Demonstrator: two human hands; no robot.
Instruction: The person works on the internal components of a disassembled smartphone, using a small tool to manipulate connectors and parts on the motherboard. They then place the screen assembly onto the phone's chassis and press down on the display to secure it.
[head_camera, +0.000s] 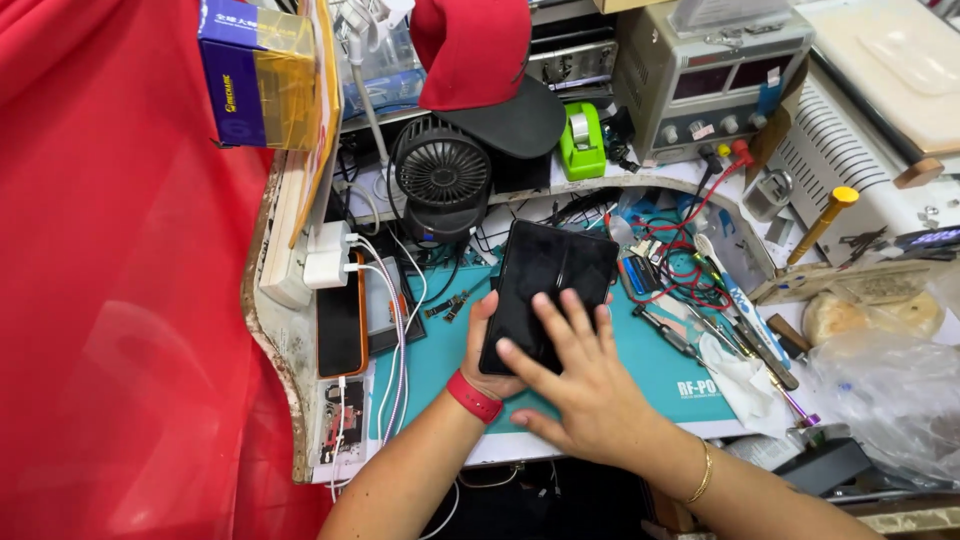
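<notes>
1. Phone: black slab, dark glass up, tilted over the teal mat at mid-bench, top end toward the fan.
2. L hand: cupped under the phone's lower left edge, fingers curled up along its side, thumb side hidden. Closed on the phone from below; red band at the wrist.
3. R hand: flat and spread wide, fingers pressed on the phone's lower half. Not wrapped round it; it rests on top, gripping nothing.
4. Handling, my guess: stiff, thin, fairly light. Smooth glass, so prob. slippery under bare fingers. Fragile; face would crack if flexed or dropped onto tools.
5. Where to hold: along the long side edges, palm under the back as the L hand does. Keep pressure off the mid-glass.
6. Round it: screwdrivers and red leads just right of the phone, white wipe on the mat's right end, orange-edged phone with white cables to the left, power supply and green tape holder at the back. Red cloth hangs left of the bench.
</notes>
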